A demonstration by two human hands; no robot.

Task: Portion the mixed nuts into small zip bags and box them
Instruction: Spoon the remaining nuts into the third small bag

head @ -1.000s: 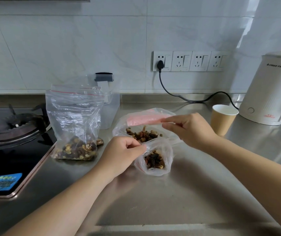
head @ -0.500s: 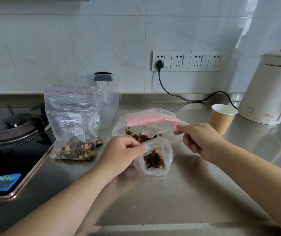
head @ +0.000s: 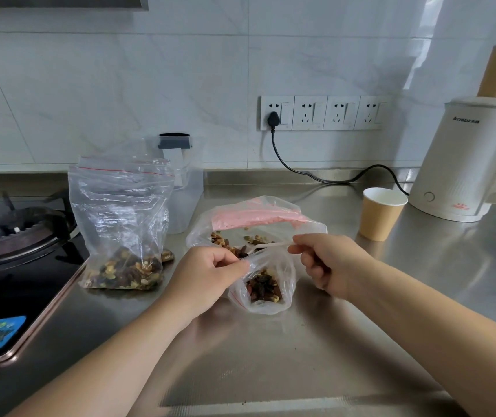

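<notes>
A small zip bag [head: 266,291] with some mixed nuts in its bottom stands open on the steel counter. My left hand [head: 207,278] pinches its rim on the left side. My right hand [head: 331,263] pinches the handle of a thin white spoon [head: 270,245] just above the small bag's mouth. The spoon's far end reaches into a wide clear bag with a pink strip [head: 258,218] behind, where loose nuts lie. A large zip bag [head: 120,224] with nuts in its bottom stands upright at the left.
A clear plastic box [head: 185,200] with a grey latch stands behind the large bag. A gas stove [head: 15,236] is at the left. A paper cup [head: 382,213], a white kettle [head: 469,164] and its black cable [head: 315,176] sit at the right.
My right hand has drawn back from the pink-strip bag's opening toward the small bag's mouth and now shows the white spoon. My left hand keeps its pinch on the small bag.
</notes>
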